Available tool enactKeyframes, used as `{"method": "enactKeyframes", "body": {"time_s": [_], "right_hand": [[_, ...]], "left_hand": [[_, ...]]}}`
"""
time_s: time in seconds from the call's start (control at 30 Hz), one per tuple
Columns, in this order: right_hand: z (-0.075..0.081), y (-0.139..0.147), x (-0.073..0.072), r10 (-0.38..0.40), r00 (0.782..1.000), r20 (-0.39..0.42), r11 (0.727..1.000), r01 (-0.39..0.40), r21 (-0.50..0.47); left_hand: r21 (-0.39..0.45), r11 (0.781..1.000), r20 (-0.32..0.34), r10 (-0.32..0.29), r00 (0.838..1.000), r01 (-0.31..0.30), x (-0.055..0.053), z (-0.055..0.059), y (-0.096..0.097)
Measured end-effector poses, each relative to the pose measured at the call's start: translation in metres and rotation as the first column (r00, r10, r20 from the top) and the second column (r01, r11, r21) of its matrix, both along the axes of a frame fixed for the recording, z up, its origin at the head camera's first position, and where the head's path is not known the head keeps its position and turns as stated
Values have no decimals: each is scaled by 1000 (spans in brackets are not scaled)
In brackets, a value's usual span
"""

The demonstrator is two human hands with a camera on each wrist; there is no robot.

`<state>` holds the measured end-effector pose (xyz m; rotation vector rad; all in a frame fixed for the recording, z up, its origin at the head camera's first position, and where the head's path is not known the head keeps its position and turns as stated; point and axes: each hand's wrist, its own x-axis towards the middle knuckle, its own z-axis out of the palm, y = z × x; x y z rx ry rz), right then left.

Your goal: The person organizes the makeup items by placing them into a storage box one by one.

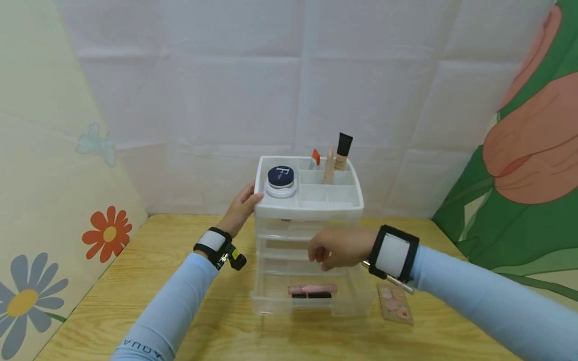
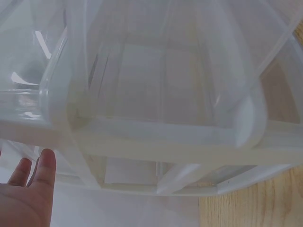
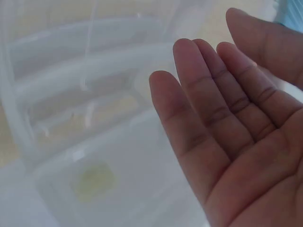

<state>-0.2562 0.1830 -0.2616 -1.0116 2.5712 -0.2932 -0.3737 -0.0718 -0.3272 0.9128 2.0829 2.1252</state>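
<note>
- I had left hand (image 1: 240, 209), fingers straight, touching drawer unit (image 1: 309, 213) side.
- Right hand (image 1: 341, 247): empty, loose, over pulled-out drawer (image 1: 272, 306).
- Firm left bracing seemed key before moving that drawer.

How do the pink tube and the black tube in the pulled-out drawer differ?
The pink tube is pale, while the black tube is mostly dark. The pink tube looks longer; the black tube looks shorter. The black tube lies closer to the drawer's front, with the pink tube just behind it. Both are slim and lie crosswise in the clear drawer.
</note>
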Motion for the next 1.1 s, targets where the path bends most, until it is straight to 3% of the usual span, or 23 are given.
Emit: {"method": "enactKeyframes", "body": {"time_s": [0.2,0.43,0.63,0.83,1.1], "right_hand": [[19,33,7,-10,998,-65,996,4,-87],[24,79,8,-128,987,-97,984,115,-134],[7,123,3,-233,965,-123,963,212,-166],[-19,159,0,-289,948,-132,944,259,-203],[-59,183,-8,-375,913,-160,916,338,-216]], "left_hand": [[-12,1000,2,-4,1000,4,0,0,-1],[-21,1000,-15,8,1000,-8,0,-1,-2],[-15,1000,-19,7,1000,-7,1,-1,-2],[-19,1000,-22,2,1000,-2,4,1,-1],[-7,1000,-11,0,1000,0,3,2,-1]]}}
